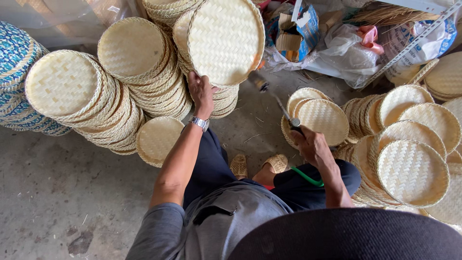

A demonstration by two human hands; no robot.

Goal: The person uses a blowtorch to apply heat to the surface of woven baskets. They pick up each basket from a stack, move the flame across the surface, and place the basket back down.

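Concrete floor (62,192), woven bamboo trays stacked all around. Left hand (201,91) grips one round tray (225,41) by its lower rim, tilted upright. Right hand (312,144) is clenched on one metal-tipped tool (275,101) with one green hose (308,177). Two woven sandals (259,164) below.

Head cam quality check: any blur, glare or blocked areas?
Head view: the tool in the right hand is motion-blurred; the tray held by the left hand is sharp; lighting is soft and even, without glare; a dark hat brim blocks the bottom right.
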